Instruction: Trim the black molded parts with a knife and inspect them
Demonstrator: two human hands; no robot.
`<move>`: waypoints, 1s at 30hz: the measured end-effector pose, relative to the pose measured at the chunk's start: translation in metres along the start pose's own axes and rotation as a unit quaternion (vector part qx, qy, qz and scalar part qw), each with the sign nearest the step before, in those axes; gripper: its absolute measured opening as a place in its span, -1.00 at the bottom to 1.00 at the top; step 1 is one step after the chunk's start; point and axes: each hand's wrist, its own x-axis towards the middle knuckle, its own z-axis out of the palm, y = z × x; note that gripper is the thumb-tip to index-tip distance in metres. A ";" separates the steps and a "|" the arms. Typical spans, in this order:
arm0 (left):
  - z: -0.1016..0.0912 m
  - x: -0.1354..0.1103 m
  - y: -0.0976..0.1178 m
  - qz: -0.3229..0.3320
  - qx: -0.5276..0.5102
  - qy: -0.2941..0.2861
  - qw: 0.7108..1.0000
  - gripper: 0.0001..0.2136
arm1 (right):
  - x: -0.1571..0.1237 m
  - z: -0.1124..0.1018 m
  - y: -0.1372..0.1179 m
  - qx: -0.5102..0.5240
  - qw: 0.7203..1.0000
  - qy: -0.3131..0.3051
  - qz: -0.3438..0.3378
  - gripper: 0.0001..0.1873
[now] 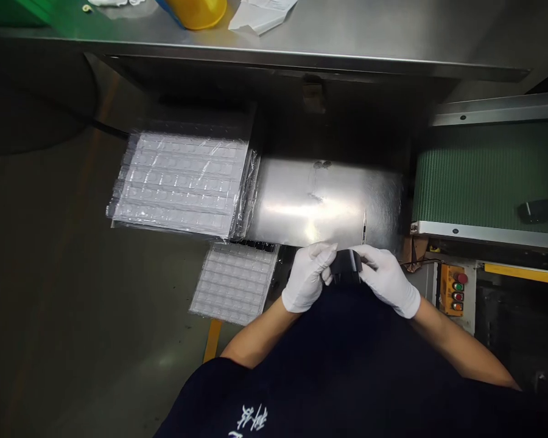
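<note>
Both my hands wear white gloves and meet close to my body, at the near edge of a shiny metal worktop (319,201). Between them sits a small black block-shaped part (346,268). My left hand (307,277) pinches its left side with curled fingers. My right hand (386,279) grips its right side and top. A thin pair of tweezers (364,226) lies on the worktop just beyond my right hand.
A stack of clear blister trays in plastic wrap (182,182) lies left of the worktop, and a smaller clear tray (235,281) lies nearer. A green conveyor belt (479,176) at right carries another black part (536,210). A button box (456,289) hangs below it.
</note>
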 end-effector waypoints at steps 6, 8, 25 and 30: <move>-0.026 0.000 0.019 0.000 0.018 0.018 1.000 -0.53 | 0.020 0.024 0.000 0.003 0.999 -0.027 0.020 -0.84; -0.038 0.000 0.026 0.004 0.027 0.017 0.999 -0.54 | 0.027 0.034 0.000 -0.008 0.999 -0.035 0.024 -0.83; -0.107 0.012 0.075 -0.023 0.090 -0.015 0.996 -0.54 | 0.065 0.102 -0.007 -0.091 0.993 -0.049 0.063 -0.82; -0.120 0.018 0.085 -0.059 0.130 -0.022 0.990 -0.55 | 0.063 0.114 -0.007 -0.120 0.990 -0.023 0.072 -0.78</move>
